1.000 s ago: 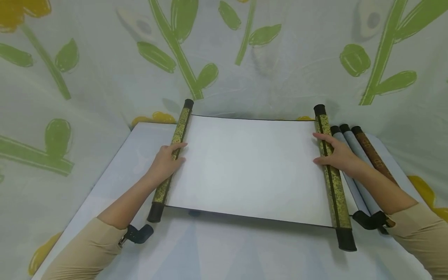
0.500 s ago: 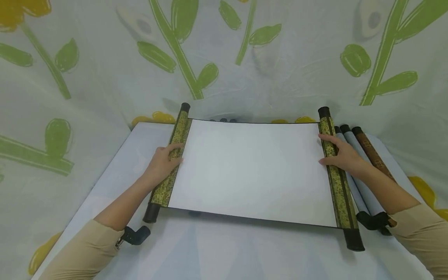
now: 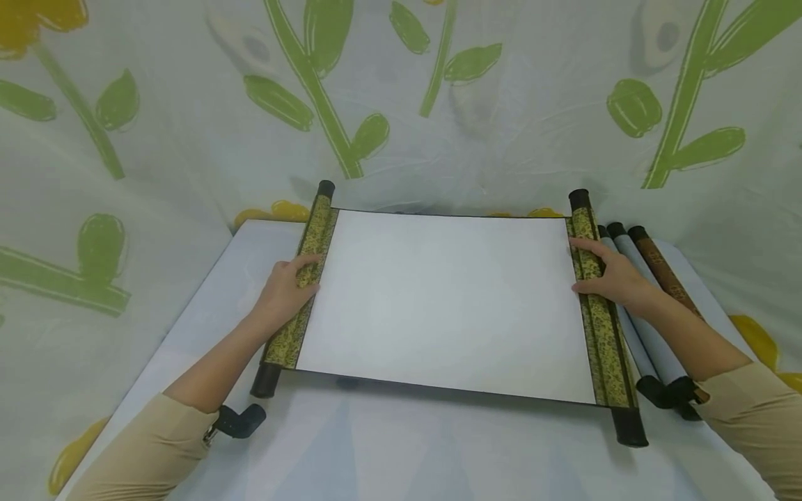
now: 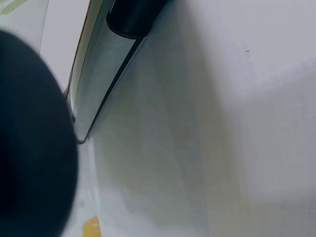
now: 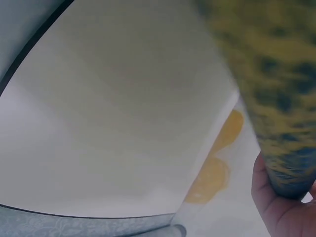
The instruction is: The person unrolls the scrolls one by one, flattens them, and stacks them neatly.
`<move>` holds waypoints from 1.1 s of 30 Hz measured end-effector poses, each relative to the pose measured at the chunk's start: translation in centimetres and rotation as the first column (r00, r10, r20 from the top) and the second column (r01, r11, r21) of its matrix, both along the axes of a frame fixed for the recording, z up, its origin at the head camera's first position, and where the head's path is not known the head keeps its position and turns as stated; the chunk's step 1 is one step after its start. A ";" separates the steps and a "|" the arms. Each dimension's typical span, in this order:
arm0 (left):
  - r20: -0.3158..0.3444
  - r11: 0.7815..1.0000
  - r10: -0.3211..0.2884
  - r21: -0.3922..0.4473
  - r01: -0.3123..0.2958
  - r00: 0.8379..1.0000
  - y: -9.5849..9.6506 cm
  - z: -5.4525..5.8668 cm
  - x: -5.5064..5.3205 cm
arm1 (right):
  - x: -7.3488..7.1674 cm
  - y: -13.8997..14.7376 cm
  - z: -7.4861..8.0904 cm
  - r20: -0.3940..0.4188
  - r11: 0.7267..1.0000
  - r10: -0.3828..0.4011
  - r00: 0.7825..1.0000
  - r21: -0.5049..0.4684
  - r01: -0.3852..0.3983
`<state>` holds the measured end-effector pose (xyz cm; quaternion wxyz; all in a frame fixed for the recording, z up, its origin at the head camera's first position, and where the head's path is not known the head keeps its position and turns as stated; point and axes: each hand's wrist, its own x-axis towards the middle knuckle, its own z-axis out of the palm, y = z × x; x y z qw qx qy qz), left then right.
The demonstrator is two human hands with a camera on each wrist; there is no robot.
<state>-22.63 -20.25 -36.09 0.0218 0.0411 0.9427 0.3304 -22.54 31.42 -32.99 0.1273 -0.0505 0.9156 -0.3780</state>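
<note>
A hanging scroll point(image 3: 438, 306) is stretched between both hands, its blank white side facing up. At its left end, my left hand point(image 3: 282, 296) grips the yellow-green patterned roll point(image 3: 316, 240), thumb and index finger on top. The right roll point(image 3: 604, 348), in the same pattern with black end knobs, is held by my right hand point(image 3: 617, 282). In the right wrist view, fingers point(image 5: 291, 215) curl under that roll. The left wrist view shows a black end knob point(image 4: 133, 17) above the tabletop, with the left hand out of sight. The remaining fingers are hidden beneath the rolls.
Two grey-blue rolled scrolls point(image 3: 651, 337) and a brown one point(image 3: 667, 275) lie side by side at the right of the white table point(image 3: 401, 452). A pale curtain or sheet point(image 3: 188, 160) with green plant prints rises behind the table.
The two rolls are farther apart: the left hand has moved left, the right slightly right. More patterned border shows beside the left roll.
</note>
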 end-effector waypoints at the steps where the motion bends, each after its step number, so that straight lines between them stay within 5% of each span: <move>1: 0.003 1.000 -0.004 0.003 0.004 1.000 0.0 0.0 0.1 | 0.0 0.1 0.0 0.001 1.000 0.006 1.000 -0.007 -0.006; 11: 0.051 0.999 0.012 0.033 -0.014 0.999 -0.7 0.1 0.4 | -0.4 1.1 -0.4 -0.011 0.998 0.056 0.998 -0.019 -0.057; 33: -0.042 1.000 0.001 0.011 -0.001 0.999 -1.0 -0.5 -0.3 | -1.1 1.8 -0.3 0.004 0.995 0.103 0.995 0.010 -0.103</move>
